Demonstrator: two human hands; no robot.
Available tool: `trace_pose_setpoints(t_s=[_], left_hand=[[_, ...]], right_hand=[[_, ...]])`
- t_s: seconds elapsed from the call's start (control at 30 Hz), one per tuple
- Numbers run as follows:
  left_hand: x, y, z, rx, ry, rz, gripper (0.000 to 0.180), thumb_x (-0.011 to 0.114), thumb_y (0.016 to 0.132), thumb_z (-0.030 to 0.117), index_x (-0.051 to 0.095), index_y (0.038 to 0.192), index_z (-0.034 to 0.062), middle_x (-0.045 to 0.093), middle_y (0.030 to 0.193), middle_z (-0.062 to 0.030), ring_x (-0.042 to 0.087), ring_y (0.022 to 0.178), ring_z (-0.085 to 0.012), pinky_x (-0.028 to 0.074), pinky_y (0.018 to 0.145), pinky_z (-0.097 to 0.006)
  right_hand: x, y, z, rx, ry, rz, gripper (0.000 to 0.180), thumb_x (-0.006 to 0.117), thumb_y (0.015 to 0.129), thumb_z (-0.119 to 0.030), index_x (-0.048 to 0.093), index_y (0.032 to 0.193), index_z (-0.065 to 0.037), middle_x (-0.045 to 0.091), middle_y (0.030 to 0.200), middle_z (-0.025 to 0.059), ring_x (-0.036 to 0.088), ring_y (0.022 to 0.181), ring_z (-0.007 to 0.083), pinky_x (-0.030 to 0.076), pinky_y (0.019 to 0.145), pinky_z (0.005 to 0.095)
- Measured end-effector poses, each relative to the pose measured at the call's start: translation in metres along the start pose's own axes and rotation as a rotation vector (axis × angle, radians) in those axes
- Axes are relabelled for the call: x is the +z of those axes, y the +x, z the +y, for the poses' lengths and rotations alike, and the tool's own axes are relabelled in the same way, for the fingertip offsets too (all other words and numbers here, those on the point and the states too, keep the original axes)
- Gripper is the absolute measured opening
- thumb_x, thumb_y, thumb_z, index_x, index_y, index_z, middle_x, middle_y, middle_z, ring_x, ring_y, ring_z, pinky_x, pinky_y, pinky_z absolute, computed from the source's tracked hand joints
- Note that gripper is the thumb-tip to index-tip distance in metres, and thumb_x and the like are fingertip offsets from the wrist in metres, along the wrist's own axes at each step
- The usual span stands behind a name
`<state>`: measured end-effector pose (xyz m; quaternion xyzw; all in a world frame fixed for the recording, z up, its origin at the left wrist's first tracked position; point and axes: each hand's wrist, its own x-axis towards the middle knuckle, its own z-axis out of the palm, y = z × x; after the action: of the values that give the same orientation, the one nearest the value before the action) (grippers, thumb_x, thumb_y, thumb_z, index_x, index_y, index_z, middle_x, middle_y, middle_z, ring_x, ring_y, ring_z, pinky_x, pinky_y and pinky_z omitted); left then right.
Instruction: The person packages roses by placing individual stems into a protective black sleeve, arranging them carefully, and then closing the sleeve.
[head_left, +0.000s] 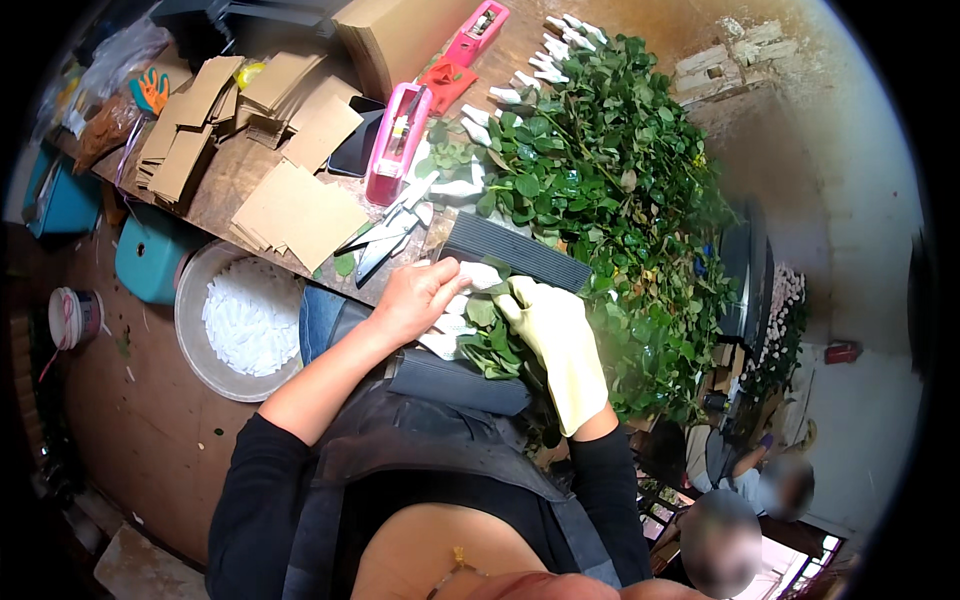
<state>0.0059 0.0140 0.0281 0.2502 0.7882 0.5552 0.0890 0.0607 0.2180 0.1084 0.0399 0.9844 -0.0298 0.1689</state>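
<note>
Cream-gloved right grip (pixel 555 335) curls beside leaves (pixel 492 348), left grip (pixel 414 302) pinching white wrapping (pixel 483 275).

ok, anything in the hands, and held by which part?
Left hand: a white-tipped stem, pinched by its white tip. Gloved right hand: at the leaves beside it; whether it grips can't be told.

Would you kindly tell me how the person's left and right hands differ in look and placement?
The left hand is bare, while the right hand wears a pale yellow glove. The left hand pinches a white wrap; the right hand is by green leaves. Both have bent fingers.
</note>
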Motion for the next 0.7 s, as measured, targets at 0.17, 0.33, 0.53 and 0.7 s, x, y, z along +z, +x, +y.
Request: trace_pose_setpoints(t_s=[0.17,0.33,0.53,0.7], left_hand=[[-0.006,-0.007,0.008,-0.122,-0.218,0.048,0.015,0.067,0.098,0.011,0.068,0.090,-0.0015,0.064,0.070,-0.0051,0.059,0.064,-0.0091,0.048,0.060,-0.028],[-0.028,-0.019,0.014,-0.234,-0.446,0.159,0.019,0.063,0.099,0.007,0.070,0.084,-0.0017,0.074,0.088,-0.0022,0.063,0.080,-0.0060,0.051,0.071,-0.026],[-0.048,-0.021,-0.011,-0.234,-0.475,0.289,0.012,0.072,0.095,0.012,0.071,0.107,0.0078,0.064,0.111,-0.0085,0.061,0.093,-0.0134,0.052,0.086,-0.030],[-0.022,0.003,0.039,0.109,0.372,0.358,0.021,0.084,0.082,0.028,0.075,0.092,0.0130,0.052,0.106,-0.0090,0.049,0.105,-0.0283,0.042,0.093,-0.041]], right_hand=[[0.007,-0.002,0.006,0.013,0.081,0.024,0.027,0.066,0.095,-0.035,0.067,0.115,-0.017,0.074,0.086,0.0113,0.073,0.083,0.0312,0.055,0.075,0.0448],[0.013,0.002,0.009,-0.050,-0.014,0.050,0.024,0.062,0.097,-0.031,0.068,0.117,-0.018,0.074,0.087,0.0099,0.072,0.084,0.0303,0.056,0.074,0.0436],[0.003,0.002,0.007,-0.054,0.025,-0.014,0.025,0.062,0.097,-0.031,0.067,0.118,-0.018,0.074,0.090,0.0099,0.072,0.085,0.0312,0.056,0.076,0.0438],[0.009,0.000,0.006,-0.003,-0.008,0.003,0.024,0.062,0.098,-0.032,0.067,0.117,-0.017,0.074,0.086,0.0097,0.072,0.085,0.0317,0.056,0.076,0.0444]])
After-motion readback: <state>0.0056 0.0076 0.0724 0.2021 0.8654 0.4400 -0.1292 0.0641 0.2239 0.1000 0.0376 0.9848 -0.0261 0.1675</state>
